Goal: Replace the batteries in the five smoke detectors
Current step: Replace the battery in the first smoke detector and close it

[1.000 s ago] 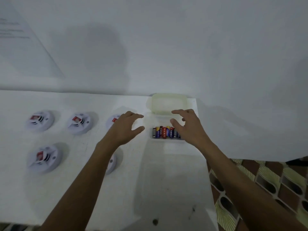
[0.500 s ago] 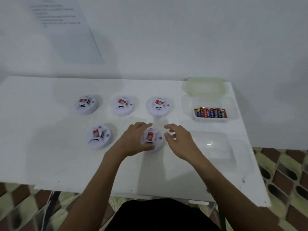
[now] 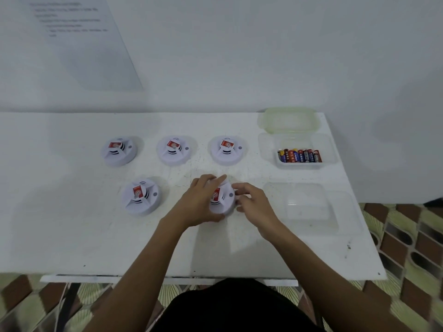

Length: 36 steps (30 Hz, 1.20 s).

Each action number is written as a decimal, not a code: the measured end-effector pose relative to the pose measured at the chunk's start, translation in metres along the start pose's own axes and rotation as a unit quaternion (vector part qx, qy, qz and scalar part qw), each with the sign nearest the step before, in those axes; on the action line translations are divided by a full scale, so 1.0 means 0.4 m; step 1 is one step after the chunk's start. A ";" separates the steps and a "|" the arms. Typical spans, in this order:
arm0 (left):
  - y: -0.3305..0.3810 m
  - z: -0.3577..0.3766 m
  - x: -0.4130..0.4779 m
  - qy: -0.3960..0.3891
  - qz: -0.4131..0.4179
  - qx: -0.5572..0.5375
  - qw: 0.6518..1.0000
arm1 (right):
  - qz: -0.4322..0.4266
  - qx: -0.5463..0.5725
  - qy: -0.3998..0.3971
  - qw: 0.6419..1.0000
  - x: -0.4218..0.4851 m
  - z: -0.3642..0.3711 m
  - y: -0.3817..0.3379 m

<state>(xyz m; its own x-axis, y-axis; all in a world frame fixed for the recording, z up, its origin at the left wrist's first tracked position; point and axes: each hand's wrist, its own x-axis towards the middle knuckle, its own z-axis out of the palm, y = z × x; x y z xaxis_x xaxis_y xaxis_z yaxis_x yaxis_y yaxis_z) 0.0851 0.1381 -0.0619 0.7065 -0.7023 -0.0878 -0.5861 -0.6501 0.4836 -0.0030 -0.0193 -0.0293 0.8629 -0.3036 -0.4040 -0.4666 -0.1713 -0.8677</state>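
Observation:
Several white round smoke detectors with red labels lie on the white table (image 3: 72, 236). Three stand in a back row: left (image 3: 118, 150), middle (image 3: 174, 150), right (image 3: 227, 150). In the front row, one detector (image 3: 140, 196) lies on the left and another (image 3: 223, 198) sits between my hands. My left hand (image 3: 200, 202) wraps its left side, fingers over the top. My right hand (image 3: 254, 204) touches its right edge with the fingertips. A clear box (image 3: 299, 149) at the back right holds a row of batteries (image 3: 299, 156).
A pale green lid (image 3: 288, 119) lies behind the battery box. An empty clear container (image 3: 309, 207) stands right of my right hand. A printed sheet (image 3: 84, 39) hangs on the wall. The table's right edge drops to a patterned floor (image 3: 407, 248).
My hands came from the battery box back to the front right detector and closed around it. The view has tilted down to show the whole table.

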 end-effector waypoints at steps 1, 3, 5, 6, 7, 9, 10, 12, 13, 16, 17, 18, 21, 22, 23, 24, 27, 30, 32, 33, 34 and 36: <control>0.002 -0.006 -0.002 0.004 0.002 -0.016 1.000 | -0.004 0.029 0.005 1.000 -0.007 -0.005 -0.006; 0.013 -0.022 -0.011 0.023 0.008 -0.063 0.998 | -0.026 0.103 0.005 0.994 -0.027 -0.016 -0.018; 0.040 -0.049 -0.026 0.046 0.020 -0.122 0.991 | -0.041 0.167 -0.002 0.985 -0.046 -0.027 -0.031; 0.054 -0.061 -0.034 0.058 0.028 -0.148 0.987 | -0.039 0.188 -0.010 0.981 -0.053 -0.032 -0.035; 0.067 -0.072 -0.040 0.072 0.036 -0.173 0.982 | -0.034 0.202 -0.024 0.978 -0.062 -0.037 -0.042; 0.085 -0.091 -0.050 0.101 0.052 -0.220 0.969 | -0.026 0.218 -0.069 0.973 -0.078 -0.044 -0.054; 0.094 -0.100 -0.055 0.110 0.061 -0.244 0.962 | -0.030 0.220 -0.085 0.971 -0.087 -0.047 -0.061; 0.107 -0.116 -0.065 0.111 0.073 -0.277 0.952 | -0.049 0.223 -0.088 0.970 -0.105 -0.053 -0.075; 0.113 -0.124 -0.068 0.107 0.077 -0.286 0.949 | -0.061 0.221 -0.075 0.970 -0.113 -0.055 -0.081; 0.118 -0.149 -0.073 0.098 0.082 -0.266 0.956 | -0.110 0.149 -0.005 0.983 -0.131 -0.060 -0.095; 0.118 -0.155 -0.072 0.092 0.082 -0.252 0.960 | -0.127 0.106 0.022 0.986 -0.136 -0.061 -0.097; 0.118 -0.160 -0.071 0.084 0.080 -0.245 0.963 | -0.142 0.070 0.047 0.986 -0.140 -0.062 -0.100; 0.127 -0.169 -0.072 0.073 0.075 -0.243 0.964 | -0.168 0.027 0.076 0.982 -0.146 -0.061 -0.102; 0.130 -0.171 -0.071 0.075 0.074 -0.242 0.965 | -0.172 0.020 0.078 0.982 -0.146 -0.059 -0.102; 0.134 -0.172 -0.070 0.077 0.075 -0.241 0.964 | -0.176 0.015 0.079 0.981 -0.146 -0.058 -0.103; 0.138 -0.172 -0.069 0.079 0.077 -0.241 0.964 | -0.178 0.010 0.081 0.981 -0.147 -0.057 -0.103; 0.138 -0.168 -0.062 0.082 0.080 -0.240 0.964 | -0.195 0.003 0.088 0.977 -0.147 -0.059 -0.105; 0.137 -0.167 -0.060 0.094 0.076 -0.239 0.963 | -0.204 -0.014 0.094 0.974 -0.141 -0.062 -0.109; 0.139 -0.168 -0.061 0.107 0.076 -0.244 0.961 | -0.207 -0.028 0.096 0.973 -0.136 -0.062 -0.114; 0.139 -0.168 -0.059 0.113 0.079 -0.248 0.959 | -0.211 -0.034 0.096 0.972 -0.134 -0.061 -0.115; 0.140 -0.168 -0.057 0.118 0.081 -0.252 0.957 | -0.215 -0.037 0.097 0.971 -0.131 -0.059 -0.117; 0.137 -0.166 -0.050 0.125 0.081 -0.258 0.955 | -0.217 -0.042 0.104 0.970 -0.126 -0.055 -0.120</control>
<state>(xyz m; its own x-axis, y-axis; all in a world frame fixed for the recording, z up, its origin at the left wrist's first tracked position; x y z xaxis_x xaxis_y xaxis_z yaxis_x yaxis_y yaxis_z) 0.0651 0.1355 0.0241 0.7337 -0.6485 0.2028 -0.4671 -0.2646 0.8437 -0.0284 -0.0162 0.0392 0.9281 -0.3662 0.0677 -0.0906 -0.3983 -0.9128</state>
